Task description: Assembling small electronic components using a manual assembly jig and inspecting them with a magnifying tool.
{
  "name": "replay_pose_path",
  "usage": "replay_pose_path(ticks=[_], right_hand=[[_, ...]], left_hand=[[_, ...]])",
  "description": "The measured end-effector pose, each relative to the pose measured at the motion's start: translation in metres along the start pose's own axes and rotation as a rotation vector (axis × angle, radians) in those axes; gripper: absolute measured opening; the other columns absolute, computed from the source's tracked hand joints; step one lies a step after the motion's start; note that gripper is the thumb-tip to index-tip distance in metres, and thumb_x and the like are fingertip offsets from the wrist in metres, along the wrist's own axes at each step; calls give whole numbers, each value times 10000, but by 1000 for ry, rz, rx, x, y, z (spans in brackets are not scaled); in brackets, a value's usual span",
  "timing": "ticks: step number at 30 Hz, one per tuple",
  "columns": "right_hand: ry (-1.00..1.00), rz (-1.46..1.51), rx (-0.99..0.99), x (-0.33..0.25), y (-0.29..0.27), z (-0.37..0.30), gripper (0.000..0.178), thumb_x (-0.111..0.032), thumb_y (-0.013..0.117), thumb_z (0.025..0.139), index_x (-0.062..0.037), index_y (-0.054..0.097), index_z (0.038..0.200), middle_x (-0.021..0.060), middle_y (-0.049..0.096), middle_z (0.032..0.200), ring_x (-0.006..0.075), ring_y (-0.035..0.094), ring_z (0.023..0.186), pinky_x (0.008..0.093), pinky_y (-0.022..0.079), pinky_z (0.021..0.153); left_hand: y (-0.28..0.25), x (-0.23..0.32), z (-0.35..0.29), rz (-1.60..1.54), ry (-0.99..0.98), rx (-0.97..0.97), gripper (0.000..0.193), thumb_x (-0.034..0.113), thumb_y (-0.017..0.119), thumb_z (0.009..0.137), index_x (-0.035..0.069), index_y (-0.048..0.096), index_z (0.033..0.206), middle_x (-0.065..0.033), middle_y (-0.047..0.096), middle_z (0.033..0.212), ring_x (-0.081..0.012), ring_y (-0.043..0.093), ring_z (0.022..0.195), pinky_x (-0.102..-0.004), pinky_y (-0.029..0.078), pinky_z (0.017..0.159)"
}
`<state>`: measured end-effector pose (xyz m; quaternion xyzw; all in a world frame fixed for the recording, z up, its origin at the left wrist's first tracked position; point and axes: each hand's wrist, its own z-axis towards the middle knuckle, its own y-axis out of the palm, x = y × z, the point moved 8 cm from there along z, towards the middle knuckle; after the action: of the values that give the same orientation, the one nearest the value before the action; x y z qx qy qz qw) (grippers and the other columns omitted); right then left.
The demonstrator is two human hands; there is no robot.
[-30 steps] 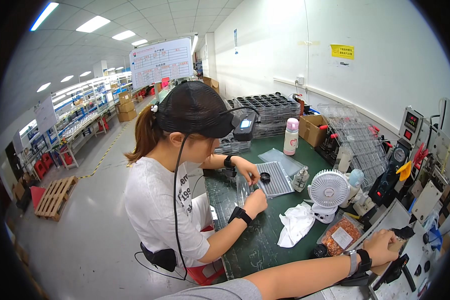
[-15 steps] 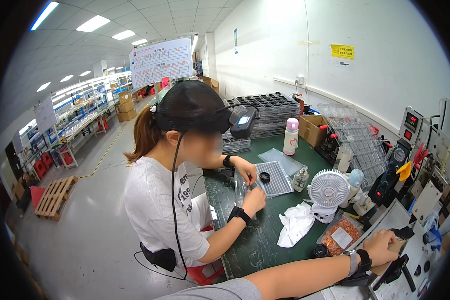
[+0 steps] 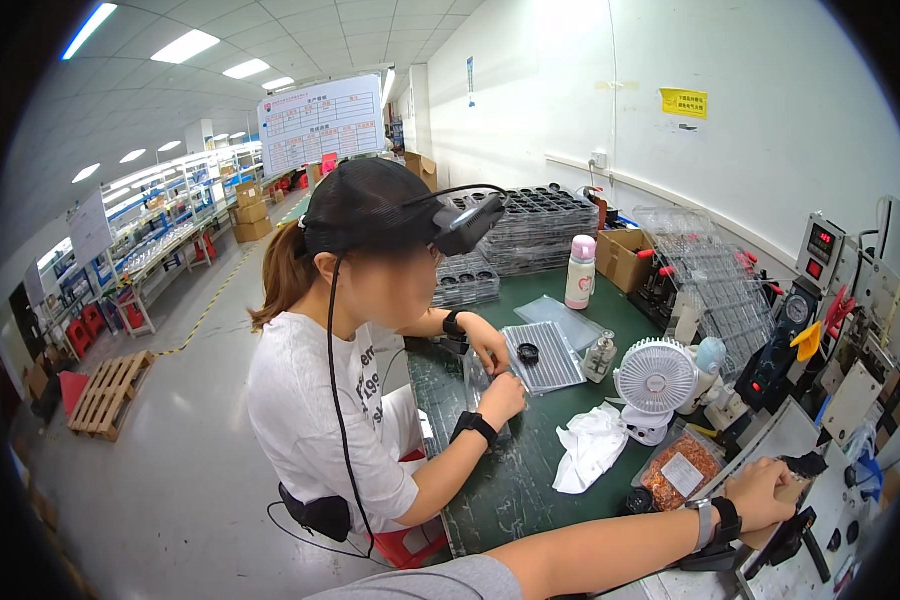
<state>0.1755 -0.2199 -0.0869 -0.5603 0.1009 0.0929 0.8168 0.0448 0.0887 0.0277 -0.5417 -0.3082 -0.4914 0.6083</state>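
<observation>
My left arm reaches across the lower edge to the right, a watch [image 3: 705, 522] and a black band on its wrist. My left hand [image 3: 760, 494] is closed, its fingers curled over a tan block-like piece [image 3: 792, 492]; its kind is unclear. Black material [image 3: 806, 466] lies at that piece's far end. Just below the hand is a black lever-like part [image 3: 796, 540] on the pale workstation [image 3: 842, 500], with small black parts [image 3: 836, 540] beside it. My right hand is out of view.
A co-worker [image 3: 320, 400] sits at the green table [image 3: 510, 500], both hands at clear plastic. On it stand a white fan [image 3: 656, 376], a crumpled white cloth [image 3: 588, 450], a bag of orange-red bits [image 3: 692, 458], a bottle [image 3: 580, 272] and stacked trays [image 3: 540, 240].
The co-worker's head and headset have turned and shifted, and their hands have moved slightly left. My left hand stays in place, with no visible change.
</observation>
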Motion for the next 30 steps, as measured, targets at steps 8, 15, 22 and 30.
replay_pose_path(ticks=[8, 15, 22, 30], right_hand=[[34, -28, -105, 4, 8, -4, 844, -115, 603, 758, 163, 14, 1295, 424, 484, 942, 493, 515, 682, 483, 425, 764], [175, 273, -199, 3, 7, -7, 722, -48, 552, 826, -3, 159, 1430, 128, 561, 1121, 251, 496, 1061, 289, 337, 974], [208, 247, 107, 43, -73, -25, 754, 12, 479, 786, -9, 124, 1450, 134, 557, 786, 238, 469, 651, 298, 430, 675], [500, 130, 41, 51, -87, -36, 799, 1, 542, 746, -26, 164, 1450, 257, 586, 1018, 401, 568, 793, 399, 468, 720]], left_hand=[[-1, 0, -2, 12, -4, 6, 407, 282, 680, 644, 126, 525, 986, -73, 490, 1082, -268, 444, 1090, -477, 322, 859], [-4, -5, 11, -84, 203, 73, 479, 276, 732, 625, 24, 609, 1013, -184, 578, 1013, -316, 549, 987, -378, 431, 886], [-22, -36, 24, -249, 102, 185, 434, 266, 773, 652, 23, 613, 974, -143, 562, 1020, -232, 548, 946, -338, 456, 828], [-38, 6, -3, 391, 51, 121, 578, 384, 741, 624, 91, 582, 1096, -156, 478, 1147, -314, 454, 1096, -436, 370, 949]])
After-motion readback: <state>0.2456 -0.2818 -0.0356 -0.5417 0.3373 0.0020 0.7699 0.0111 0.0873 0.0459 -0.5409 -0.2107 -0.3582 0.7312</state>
